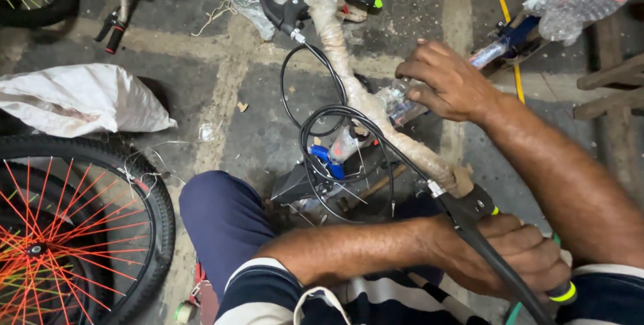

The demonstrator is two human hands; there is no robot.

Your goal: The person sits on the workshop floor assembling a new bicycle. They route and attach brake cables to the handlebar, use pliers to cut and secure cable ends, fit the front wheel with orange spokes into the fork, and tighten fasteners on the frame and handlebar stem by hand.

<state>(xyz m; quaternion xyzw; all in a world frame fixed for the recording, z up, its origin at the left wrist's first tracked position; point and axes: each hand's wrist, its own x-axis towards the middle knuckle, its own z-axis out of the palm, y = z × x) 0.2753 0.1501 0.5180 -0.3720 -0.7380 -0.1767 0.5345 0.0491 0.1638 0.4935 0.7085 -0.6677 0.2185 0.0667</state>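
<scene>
Down on a workshop floor, grimy and cluttered.
The concrete floor (255, 103) is dark and stained, crossed by pale seams. A white sack (80, 100) slumps at left above a black wheel (80, 231) with bright red and orange spokes. A yellow hose (503, 10) runs past wooden slats (614, 90) at right.

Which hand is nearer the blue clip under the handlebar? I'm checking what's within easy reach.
Left, by a small margin. The left hand grips the near handlebar end, below-right of the blue clip; the right hand rests up-right on the wrapped stem.
</scene>
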